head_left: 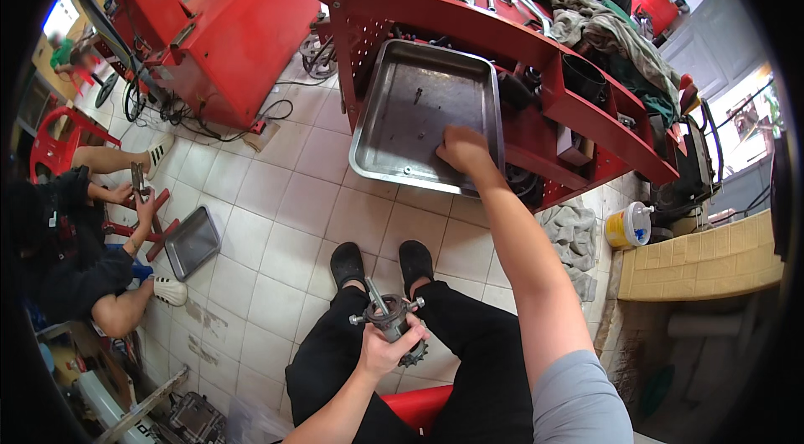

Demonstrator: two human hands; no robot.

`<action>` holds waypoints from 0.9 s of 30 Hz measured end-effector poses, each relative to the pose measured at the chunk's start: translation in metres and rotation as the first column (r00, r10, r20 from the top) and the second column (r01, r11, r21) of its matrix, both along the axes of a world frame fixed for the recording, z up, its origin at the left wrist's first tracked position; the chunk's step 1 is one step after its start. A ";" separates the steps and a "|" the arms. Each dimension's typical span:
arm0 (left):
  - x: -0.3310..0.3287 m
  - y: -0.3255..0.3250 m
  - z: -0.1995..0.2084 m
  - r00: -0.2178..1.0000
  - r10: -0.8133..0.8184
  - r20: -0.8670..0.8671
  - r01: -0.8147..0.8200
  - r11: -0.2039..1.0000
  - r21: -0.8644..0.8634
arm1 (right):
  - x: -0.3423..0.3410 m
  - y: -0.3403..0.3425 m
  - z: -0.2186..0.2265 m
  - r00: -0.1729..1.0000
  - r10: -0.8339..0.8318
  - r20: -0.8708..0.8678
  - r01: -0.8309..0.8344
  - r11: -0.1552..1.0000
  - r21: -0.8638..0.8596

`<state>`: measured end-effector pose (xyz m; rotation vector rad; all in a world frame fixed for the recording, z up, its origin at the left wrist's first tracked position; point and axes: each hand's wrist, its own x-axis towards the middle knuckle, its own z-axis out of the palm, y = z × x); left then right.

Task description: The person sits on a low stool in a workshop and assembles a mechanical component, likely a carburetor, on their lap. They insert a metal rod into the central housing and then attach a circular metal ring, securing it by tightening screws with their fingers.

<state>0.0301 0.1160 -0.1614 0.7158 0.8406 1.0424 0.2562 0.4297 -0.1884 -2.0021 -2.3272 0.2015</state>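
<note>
Tiled workshop floor [285, 230], one red cart [469, 20] far; work is judged partway, one toothed metal part [391, 326] seemingly part-assembled, three small loose pieces [418, 95] left in the large tray [385, 130] at the cart, a second, smaller tray [194, 245] seen at left. The part is gripped at near centre by the left hand [390, 351], fingers wrapped round; the right hand [463, 149] is curled over the large tray's near right, whether anything's pinched can't be told.

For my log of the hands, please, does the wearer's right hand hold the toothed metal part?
No, the left hand grips the toothed metal part.
</note>
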 end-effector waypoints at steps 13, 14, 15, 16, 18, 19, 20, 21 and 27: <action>-0.002 -0.002 0.013 0.997 0.071 0.025 -0.068 0.993 -0.094 | -0.046 -0.243 0.120 0.754 0.494 -0.433 -0.417 0.869 0.265; -0.002 -0.005 0.012 0.999 0.032 -0.009 -0.032 0.997 -0.063 | -0.046 -0.263 0.127 0.750 0.473 -0.463 -0.394 0.881 0.262; 0.000 -0.005 0.011 0.999 0.049 -0.017 -0.049 0.998 -0.024 | -0.047 -0.276 0.138 0.739 0.472 -0.480 -0.381 0.881 0.279; 0.003 -0.006 0.013 0.997 0.070 -0.017 -0.069 0.997 0.032 | -0.047 -0.286 0.149 0.751 0.464 -0.469 -0.362 0.884 0.294; 0.006 -0.009 0.022 0.996 0.084 0.042 -0.086 0.995 0.041 | -0.047 -0.305 0.171 0.749 0.463 -0.473 -0.340 0.883 0.325; 0.007 -0.015 0.032 0.990 0.080 0.115 -0.082 0.997 0.006 | -0.046 -0.317 0.178 0.755 0.465 -0.462 -0.340 0.881 0.330; 0.007 -0.021 0.045 0.979 0.079 0.189 -0.074 0.997 -0.031 | -0.046 -0.327 0.187 0.747 0.463 -0.477 -0.320 0.879 0.352; 0.009 -0.030 0.057 0.964 0.072 0.257 -0.054 0.996 -0.075 | -0.045 -0.341 0.196 0.739 0.454 -0.498 -0.293 0.882 0.369; 0.006 -0.072 0.093 0.969 -0.096 0.226 0.100 0.995 -0.005 | -0.048 -0.404 0.240 0.694 0.493 -0.525 -0.226 0.841 0.491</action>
